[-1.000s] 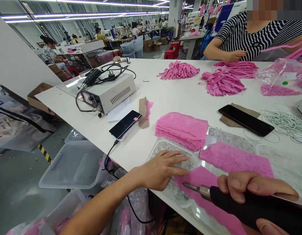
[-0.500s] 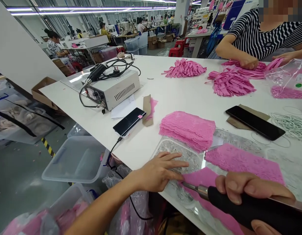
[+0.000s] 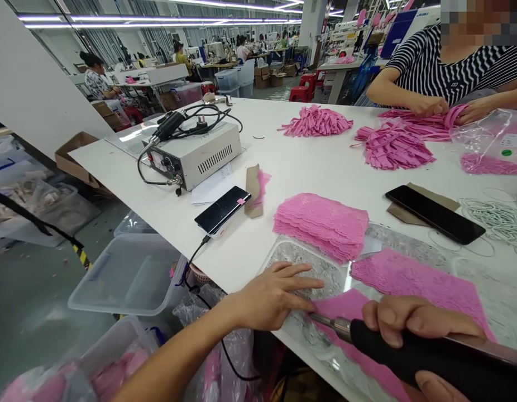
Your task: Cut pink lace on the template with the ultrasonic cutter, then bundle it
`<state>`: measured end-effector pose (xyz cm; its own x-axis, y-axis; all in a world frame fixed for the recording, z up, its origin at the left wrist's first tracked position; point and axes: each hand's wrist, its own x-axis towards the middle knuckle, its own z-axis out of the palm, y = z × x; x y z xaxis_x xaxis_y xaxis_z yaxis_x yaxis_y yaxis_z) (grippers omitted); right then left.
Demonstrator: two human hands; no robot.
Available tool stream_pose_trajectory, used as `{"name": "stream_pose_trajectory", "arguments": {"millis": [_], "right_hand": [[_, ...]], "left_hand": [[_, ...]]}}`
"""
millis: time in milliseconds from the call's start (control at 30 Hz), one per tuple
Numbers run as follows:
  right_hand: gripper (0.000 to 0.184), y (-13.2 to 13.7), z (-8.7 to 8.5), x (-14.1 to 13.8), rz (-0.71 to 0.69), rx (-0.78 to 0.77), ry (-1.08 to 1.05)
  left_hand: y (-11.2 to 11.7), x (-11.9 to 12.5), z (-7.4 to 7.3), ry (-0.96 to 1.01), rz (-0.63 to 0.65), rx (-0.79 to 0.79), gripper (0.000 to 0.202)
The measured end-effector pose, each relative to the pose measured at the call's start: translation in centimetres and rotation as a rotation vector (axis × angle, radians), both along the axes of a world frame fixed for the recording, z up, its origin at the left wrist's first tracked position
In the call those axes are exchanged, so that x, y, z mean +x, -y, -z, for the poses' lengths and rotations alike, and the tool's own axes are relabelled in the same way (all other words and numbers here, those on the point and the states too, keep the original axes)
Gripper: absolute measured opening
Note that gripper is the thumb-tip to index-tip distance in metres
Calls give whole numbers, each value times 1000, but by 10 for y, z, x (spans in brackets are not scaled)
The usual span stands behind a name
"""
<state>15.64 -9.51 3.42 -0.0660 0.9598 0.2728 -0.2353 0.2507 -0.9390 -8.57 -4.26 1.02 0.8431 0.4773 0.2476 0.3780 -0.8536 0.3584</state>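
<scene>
My right hand (image 3: 421, 326) is wrapped round a black-handled handpiece (image 3: 409, 352) with a slim metal tip. The tip rests at the left corner of a pink fabric piece (image 3: 346, 306). My left hand (image 3: 279, 296) lies with its fingers spread over a clear, grey-patterned plastic sheet (image 3: 312, 257), one fingertip touching the fabric corner beside the tip. Just beyond sits a stack of pink lace pieces (image 3: 321, 220). To its right, more pink lace (image 3: 421, 282) lies on the sheet, partly hidden by my right hand.
A grey control box (image 3: 208, 156) with a cabled handpiece stands at the back left. Phones (image 3: 223, 209) (image 3: 434, 215) lie on the white table. Opposite, a person in a striped top (image 3: 413, 61) handles pink strips (image 3: 398, 145). A plastic bin (image 3: 128, 273) stands below the left edge.
The handpiece and my right hand have shifted slightly left; my left hand stays in place. Across the table, the other person's hands have come closer together on the pink strips.
</scene>
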Motion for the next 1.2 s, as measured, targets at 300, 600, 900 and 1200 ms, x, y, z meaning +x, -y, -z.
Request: {"name": "stream_pose_trajectory", "arguments": {"millis": [300,600,900,1200], "right_hand": [[7,-4,1,2,-94,139,23],[9,-2,-8,-3,103,209,53],[9,-4,-4,-4,118,226,80],[6,-4,-8,-9,137,176,69]], "left_hand": [[0,0,1,8,0,-5,43],[2,-4,1,103,-37,-4,37],[4,-1,-4,74,-43,44,36],[5,-1,-6,49,-51,43,35]]}}
